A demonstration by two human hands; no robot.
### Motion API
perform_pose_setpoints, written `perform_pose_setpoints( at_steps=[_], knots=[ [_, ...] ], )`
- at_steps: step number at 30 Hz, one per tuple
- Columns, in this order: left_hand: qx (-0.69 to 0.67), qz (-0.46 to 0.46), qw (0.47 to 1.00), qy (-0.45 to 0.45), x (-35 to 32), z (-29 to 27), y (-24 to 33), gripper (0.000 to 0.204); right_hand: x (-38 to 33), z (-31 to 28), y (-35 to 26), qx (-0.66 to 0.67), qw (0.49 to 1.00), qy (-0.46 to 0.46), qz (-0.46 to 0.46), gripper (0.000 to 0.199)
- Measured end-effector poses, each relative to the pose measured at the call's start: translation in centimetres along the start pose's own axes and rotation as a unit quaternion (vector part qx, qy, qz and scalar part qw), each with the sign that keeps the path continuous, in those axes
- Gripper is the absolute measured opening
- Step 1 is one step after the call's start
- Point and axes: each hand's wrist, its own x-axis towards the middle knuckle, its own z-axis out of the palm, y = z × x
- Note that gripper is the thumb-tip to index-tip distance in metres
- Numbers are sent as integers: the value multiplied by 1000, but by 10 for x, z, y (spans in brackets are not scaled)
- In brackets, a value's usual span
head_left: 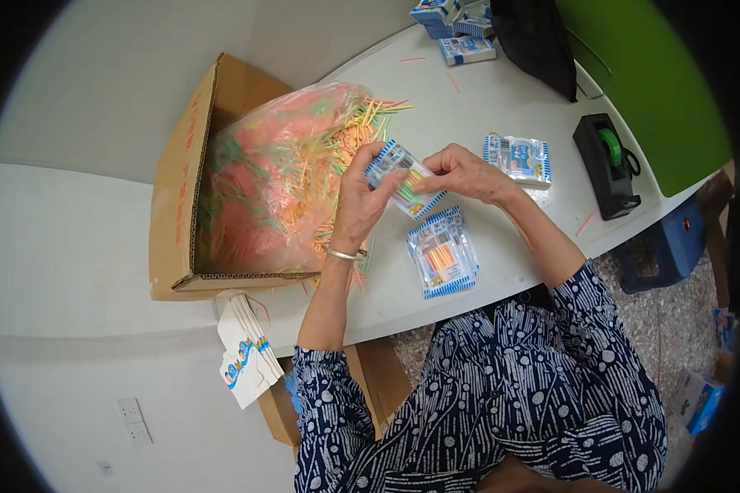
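Above the table in front of me, both hands hold a small clear packet (392, 156) with blue-striped ends. Thin pink, yellow and green sticks show through its window. My left hand (360, 204) grips the packet's left side, thumb across its front. My right hand (469, 175) pinches its right edge between thumb and fingers. Just below, near the table's front edge, lies a small pile of similar packets (442, 251). To the left, an open cardboard box (173, 193) lies with its opening toward me, and a plastic bag of loose coloured sticks (362, 135) spills out of it.
A black tape dispenser (604, 177) with green tape stands at right, beside another packet stack (518, 158). More packs (467, 51) and a black cloth item (538, 45) lie at the back. Folded white cartons (251, 353) hang near the left edge. A blue stool (664, 251) stands below.
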Motion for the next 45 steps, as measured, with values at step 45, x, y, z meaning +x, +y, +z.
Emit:
perform_pose_setpoints(
  at_steps=[45],
  knots=[
    [242,80,962,96,5,15,-22,9,-14,-8,3,-229,954,164,-100,25]
  ],
)
